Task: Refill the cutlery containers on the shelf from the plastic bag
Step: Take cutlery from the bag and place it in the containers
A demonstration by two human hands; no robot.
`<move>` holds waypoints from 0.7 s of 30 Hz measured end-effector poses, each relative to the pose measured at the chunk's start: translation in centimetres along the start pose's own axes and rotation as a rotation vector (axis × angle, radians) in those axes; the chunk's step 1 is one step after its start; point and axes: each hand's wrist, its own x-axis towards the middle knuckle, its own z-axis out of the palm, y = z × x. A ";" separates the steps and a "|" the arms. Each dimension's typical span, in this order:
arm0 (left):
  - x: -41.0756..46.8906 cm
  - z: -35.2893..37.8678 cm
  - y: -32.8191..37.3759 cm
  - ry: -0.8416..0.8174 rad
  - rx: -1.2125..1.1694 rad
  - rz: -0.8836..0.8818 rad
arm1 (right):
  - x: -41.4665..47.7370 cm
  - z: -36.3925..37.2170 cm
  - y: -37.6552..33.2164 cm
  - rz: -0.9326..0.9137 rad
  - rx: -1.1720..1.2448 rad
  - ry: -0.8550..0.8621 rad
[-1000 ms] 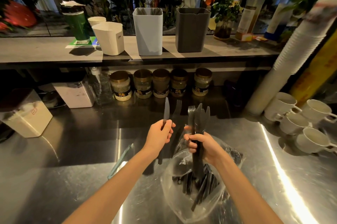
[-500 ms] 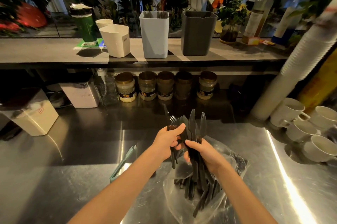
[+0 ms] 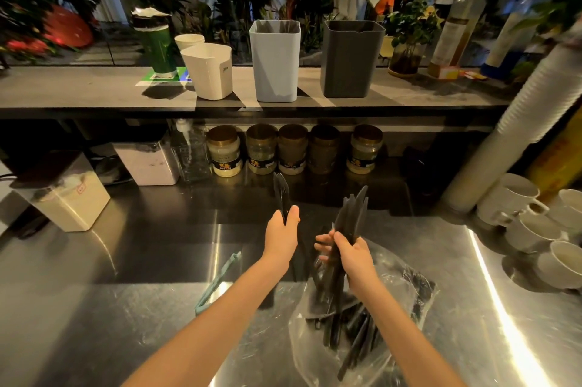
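A clear plastic bag [image 3: 406, 289] lies on the steel counter with several black plastic cutlery pieces [image 3: 356, 333] inside. My right hand [image 3: 352, 256] grips a bundle of black knives [image 3: 351, 213] upright above the bag. My left hand [image 3: 282, 233] holds a couple of black forks [image 3: 280, 189], lifted to the left of the bundle. On the shelf behind stand three containers: a white one [image 3: 209, 71], a light grey one [image 3: 275, 60] and a dark grey one [image 3: 348, 59].
A green cup [image 3: 156, 43] stands left on the shelf [image 3: 78, 87]. Several jars [image 3: 293, 148] line up under it. White mugs [image 3: 532, 222] and a tall cup stack [image 3: 522, 122] crowd the right. White boxes [image 3: 67, 194] sit left, a teal clip [image 3: 217, 281] by my left arm.
My left hand has pulled forks out of the bundle and moved up and left, away from my right hand. The right hand keeps the knives.
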 end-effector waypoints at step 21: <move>-3.6 2.2 -0.9 0.000 0.954 0.359 | -0.2 2.1 -1.4 -0.161 -0.101 0.079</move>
